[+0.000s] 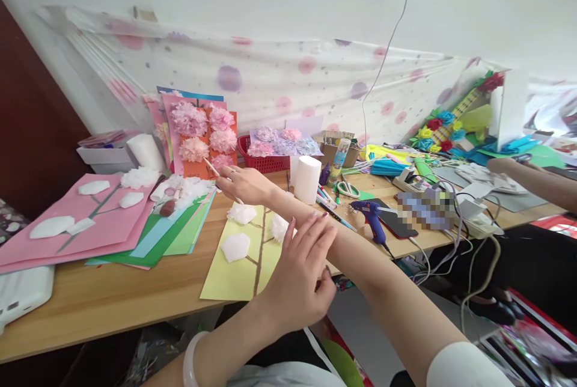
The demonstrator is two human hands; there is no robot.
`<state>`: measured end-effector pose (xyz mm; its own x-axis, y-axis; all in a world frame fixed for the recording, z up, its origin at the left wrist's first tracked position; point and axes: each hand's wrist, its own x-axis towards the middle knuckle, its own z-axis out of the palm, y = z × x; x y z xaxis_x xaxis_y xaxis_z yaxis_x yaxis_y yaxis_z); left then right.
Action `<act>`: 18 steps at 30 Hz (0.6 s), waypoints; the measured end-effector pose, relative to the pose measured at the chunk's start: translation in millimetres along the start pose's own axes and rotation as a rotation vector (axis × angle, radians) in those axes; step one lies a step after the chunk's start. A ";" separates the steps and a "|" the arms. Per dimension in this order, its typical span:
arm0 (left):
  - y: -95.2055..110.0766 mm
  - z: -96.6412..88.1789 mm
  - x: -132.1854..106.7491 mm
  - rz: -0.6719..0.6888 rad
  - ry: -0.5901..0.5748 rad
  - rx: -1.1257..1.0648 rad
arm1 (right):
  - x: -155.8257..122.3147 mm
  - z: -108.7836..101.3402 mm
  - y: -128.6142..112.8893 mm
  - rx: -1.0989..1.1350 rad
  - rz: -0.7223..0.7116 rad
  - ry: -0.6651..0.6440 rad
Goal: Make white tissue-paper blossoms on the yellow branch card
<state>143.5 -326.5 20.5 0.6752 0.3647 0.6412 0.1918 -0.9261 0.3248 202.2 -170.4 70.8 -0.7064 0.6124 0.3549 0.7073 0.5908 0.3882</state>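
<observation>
My right hand (246, 185) reaches out over the wooden table (135, 297), closed on a thin wooden stick (211, 167) that points up and left. Just below it lies a yellow sheet (229, 276) with a painted brown branch and white tissue flowers (235, 247). My left hand (300, 273), a pale bracelet on its wrist, rests on my right forearm with its fingers stretched out and nothing in them.
A pink sheet (76, 219) with white flowers and stacked coloured papers (175, 234) lie to the left. A white roll (307, 179), a blue glue gun (370, 216), scissors (347, 188), a red basket (265, 163) and cables crowd the right. Another person's arm (532, 179) rests at the far right.
</observation>
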 end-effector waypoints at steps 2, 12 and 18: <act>2.4 1.8 7.2 -0.083 0.094 -0.149 | -1.3 2.1 1.1 0.002 0.000 -0.002; -0.6 1.3 14.5 -0.190 0.253 -0.354 | -8.1 10.5 -4.7 0.051 -0.014 0.000; -20.3 -33.0 -27.6 -0.290 0.189 -0.358 | -52.4 17.0 -7.1 0.121 0.146 0.074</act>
<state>97.5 -314.5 19.2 0.4829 0.6444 0.5929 0.0735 -0.7045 0.7059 234.6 -197.8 35.0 -0.5929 0.6588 0.4632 0.7975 0.5599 0.2246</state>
